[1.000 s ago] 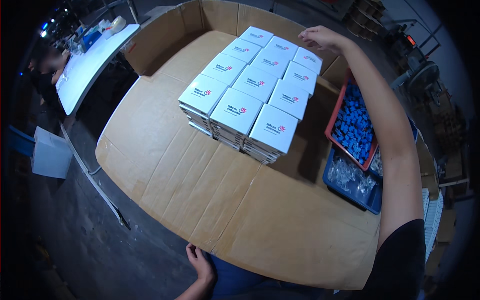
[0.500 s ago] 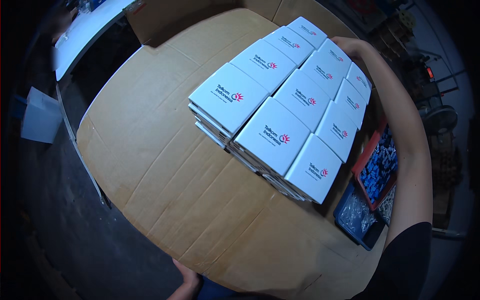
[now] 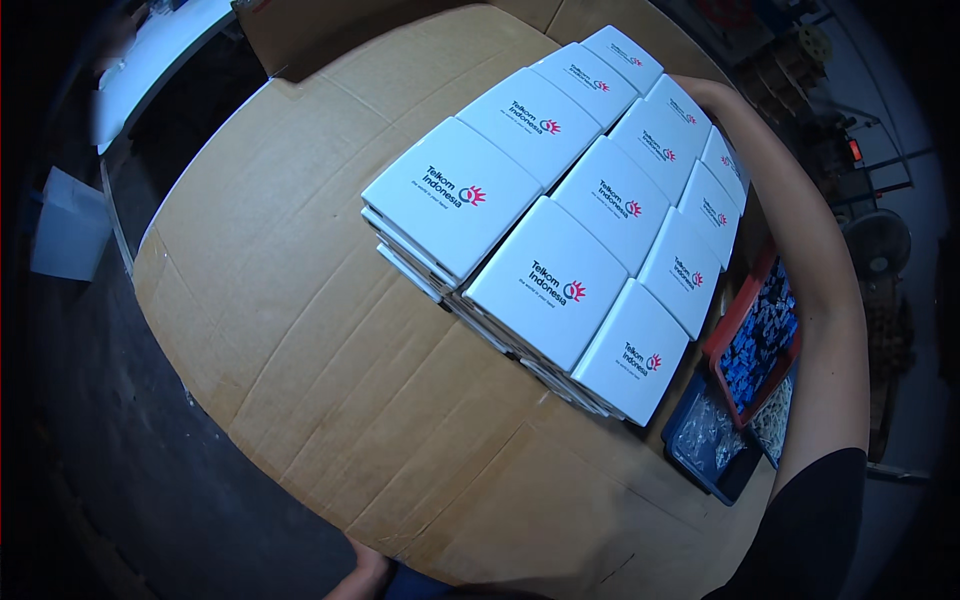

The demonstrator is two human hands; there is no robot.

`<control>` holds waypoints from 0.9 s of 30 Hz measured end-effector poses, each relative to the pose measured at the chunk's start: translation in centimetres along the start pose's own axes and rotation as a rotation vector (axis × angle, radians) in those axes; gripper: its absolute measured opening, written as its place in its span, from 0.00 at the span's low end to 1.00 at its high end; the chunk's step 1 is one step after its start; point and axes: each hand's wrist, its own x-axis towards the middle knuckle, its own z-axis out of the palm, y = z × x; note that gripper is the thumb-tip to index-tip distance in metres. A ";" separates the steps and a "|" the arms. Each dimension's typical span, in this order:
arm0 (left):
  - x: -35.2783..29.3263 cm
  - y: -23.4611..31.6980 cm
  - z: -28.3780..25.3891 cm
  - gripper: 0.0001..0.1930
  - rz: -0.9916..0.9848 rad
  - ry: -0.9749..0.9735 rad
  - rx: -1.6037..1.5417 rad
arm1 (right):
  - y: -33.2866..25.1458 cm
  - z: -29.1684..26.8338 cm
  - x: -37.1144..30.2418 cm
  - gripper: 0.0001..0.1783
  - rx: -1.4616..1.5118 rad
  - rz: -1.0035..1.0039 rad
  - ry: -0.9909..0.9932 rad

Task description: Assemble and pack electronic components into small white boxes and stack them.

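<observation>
White square boxes (image 3: pixel 545 280) with a dark print and a red emblem are piled in several tight stacks, in rows slanting across the cardboard. My right arm reaches around their right side, and my right hand (image 3: pixel 692 92) rests against the far right edge of the pile. Its fingers are hidden behind the boxes. At the near edge of the brown cardboard (image 3: pixel 300 330), my left hand (image 3: pixel 370 562) shows only in part beside the rim. The fingers of that hand are also out of sight.
Right of the stacks, beside my forearm, a red tray (image 3: pixel 722 345) holds small blue pieces. A blue tray (image 3: pixel 730 482) with clear pieces lies partly under it. A white bin (image 3: pixel 72 225) stands at left, below a white table (image 3: pixel 170 70). A cardboard wall (image 3: pixel 340 35) rises at the back.
The view has shifted slightly, so the stacks appear a little larger and nearer. Both hands keep nearly the same places, the right at the far side of the pile, the left at the near edge.
</observation>
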 end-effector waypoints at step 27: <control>1.4 1.1 2.4 0.18 0.223 -0.022 0.013 | -0.2 -5.2 -4.0 0.21 -0.310 -0.144 0.292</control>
